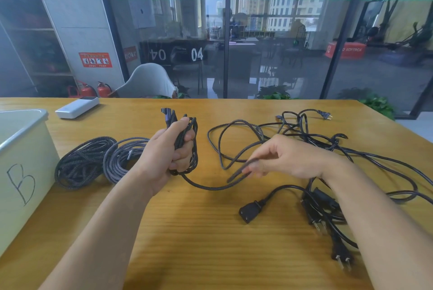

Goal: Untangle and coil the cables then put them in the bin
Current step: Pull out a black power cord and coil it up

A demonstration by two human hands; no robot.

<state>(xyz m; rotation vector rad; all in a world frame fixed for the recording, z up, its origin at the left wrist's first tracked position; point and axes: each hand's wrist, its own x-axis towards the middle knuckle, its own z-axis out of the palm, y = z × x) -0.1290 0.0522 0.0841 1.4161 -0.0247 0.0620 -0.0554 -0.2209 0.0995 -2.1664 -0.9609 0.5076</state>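
1. The left hand has its grip closed tight around a half-made coil of braided cable, held upright above the surface, with angled plug ends poking out over the thumb.
2. From the bottom of that coil the same cable sags in a loop to the right hand, whose grip is a light pinch: thumb and fingertips hold a doubled stretch of the cable, the other fingers loose.
3. Two finished braided coils lie flat on the surface, side by side and touching, just left of the left wrist and just beside the bin.
4. The bin sits at the left edge of the surface, cut off by the frame; a hand-drawn letter "B" is on its near wall.
5. A tangle of black power cords spreads across the right half, reaching close to the right edge; a socket end and several two-pin plugs lie near the right forearm.
6. The near middle of the surface, between the forearms, is bare wood. A white power bank lies near the far edge at the left.
7. Beyond the far edge a glass wall carries a green band reading "MAXIMUM"; behind it a black box shows "04" and an orange one "SOFTBOX".
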